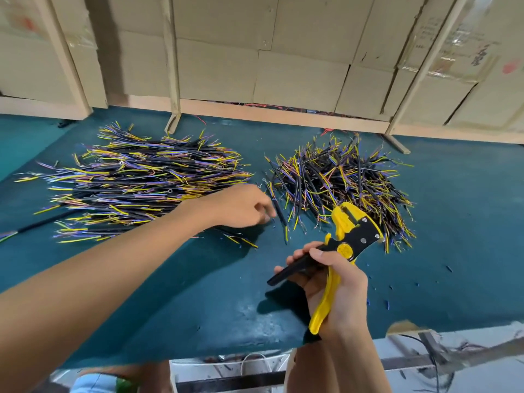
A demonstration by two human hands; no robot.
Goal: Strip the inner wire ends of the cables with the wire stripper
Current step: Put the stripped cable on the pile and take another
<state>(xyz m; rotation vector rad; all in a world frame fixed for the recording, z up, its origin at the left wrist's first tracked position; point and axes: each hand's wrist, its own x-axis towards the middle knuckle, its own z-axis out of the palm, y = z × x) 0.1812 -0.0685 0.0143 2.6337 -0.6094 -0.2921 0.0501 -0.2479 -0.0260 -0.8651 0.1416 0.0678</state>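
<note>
Cables [136, 180] piled both sides; right hand [334, 282] grips stripper [344, 245], left hand [241, 205] loosely curled.

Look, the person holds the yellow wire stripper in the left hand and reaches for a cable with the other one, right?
Not quite. The head view shows the wire stripper in the right hand; the left hand reaches toward a cable on the table.

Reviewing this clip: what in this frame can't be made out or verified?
- Head view: whether the left hand holds the single cable beside it; the fingertips are motion-blurred.
- Which pile is stripped: wire ends in the left pile and the right pile are too small.
- Wire stripper in the right hand: its jaw opening faces away, so any wire inside is unseen.
</note>
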